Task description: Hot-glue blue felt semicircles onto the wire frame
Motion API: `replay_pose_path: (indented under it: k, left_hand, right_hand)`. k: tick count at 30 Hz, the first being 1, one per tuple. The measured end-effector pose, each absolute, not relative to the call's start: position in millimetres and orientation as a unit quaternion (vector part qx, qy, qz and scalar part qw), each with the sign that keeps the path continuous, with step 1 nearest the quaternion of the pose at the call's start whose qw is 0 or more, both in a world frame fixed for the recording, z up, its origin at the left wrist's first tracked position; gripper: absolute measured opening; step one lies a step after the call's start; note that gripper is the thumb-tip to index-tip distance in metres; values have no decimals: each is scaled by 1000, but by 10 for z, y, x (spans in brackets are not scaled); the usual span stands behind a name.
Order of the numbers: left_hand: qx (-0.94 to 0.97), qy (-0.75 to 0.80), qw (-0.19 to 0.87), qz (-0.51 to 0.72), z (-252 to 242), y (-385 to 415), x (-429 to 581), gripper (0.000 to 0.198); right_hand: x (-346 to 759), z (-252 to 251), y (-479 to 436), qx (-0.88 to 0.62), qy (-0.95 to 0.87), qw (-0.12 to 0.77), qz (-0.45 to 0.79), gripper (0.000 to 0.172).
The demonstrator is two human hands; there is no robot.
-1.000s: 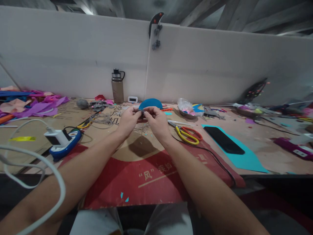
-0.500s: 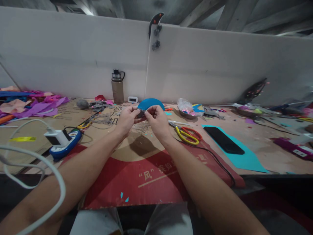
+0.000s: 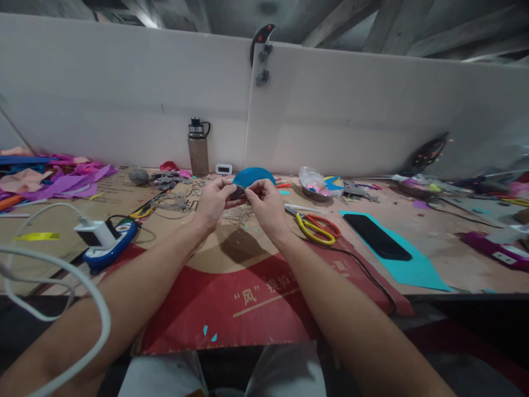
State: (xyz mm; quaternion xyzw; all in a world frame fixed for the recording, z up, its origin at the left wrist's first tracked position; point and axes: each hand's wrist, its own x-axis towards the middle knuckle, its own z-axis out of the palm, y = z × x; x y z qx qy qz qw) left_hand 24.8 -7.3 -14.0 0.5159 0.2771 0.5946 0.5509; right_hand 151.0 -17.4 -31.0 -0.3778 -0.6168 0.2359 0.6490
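Note:
Above the cardboard, both my hands hold a blue piece with a rounded upper edge (image 3: 254,175) between them. A dark grey part shows at its lower edge, between my fingertips. My left hand (image 3: 215,203) is closed, thumb and fingers pinching the left end of that dark part. My right hand (image 3: 266,205) pinches just to the right, its fingertips close to the left thumb. The fingers hide the lower portion of the piece, and its material is hard to make out. Yellow-and-red-handled scissors (image 3: 317,229) lie on the table to the right of my right hand.
A red printed cardboard sheet (image 3: 231,325) lies under my arms. To the right rests a black phone (image 3: 377,237) on a turquoise sheet (image 3: 425,273). A power strip (image 3: 111,251) with a charger and a white cable (image 3: 103,309) are at left. A bottle (image 3: 199,151) stands behind.
The blue piece dips very slightly between my fingers. Both hands keep their pinch in nearly the same place.

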Motion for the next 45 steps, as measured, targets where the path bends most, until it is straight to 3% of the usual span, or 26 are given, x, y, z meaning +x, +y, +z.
replay_pose_path:
  k: [14,19,26,35,45]
  left_hand:
    - [500,296,554,596,-153,-16,188,11]
    - [503,298,544,602,-144,-33,198,13]
    - [511,290,553,591,-154,-37,222,13]
    - [502,280,576,581,-190,-30,234,12]
    - [494,274,580,586,-189,-36,242,16]
  right_hand:
    - [1540,-316,-204,-398,-608,647,231,11]
    - [1546,-286,-244,-407,-638,625,191,20]
    - [1541,-287,-251,-439,-652,598,158,12]
    - [1562,-276,-241,-482,-611,613,139,21]
    - [1560,-251,-235,-464,-580,633,217,19]
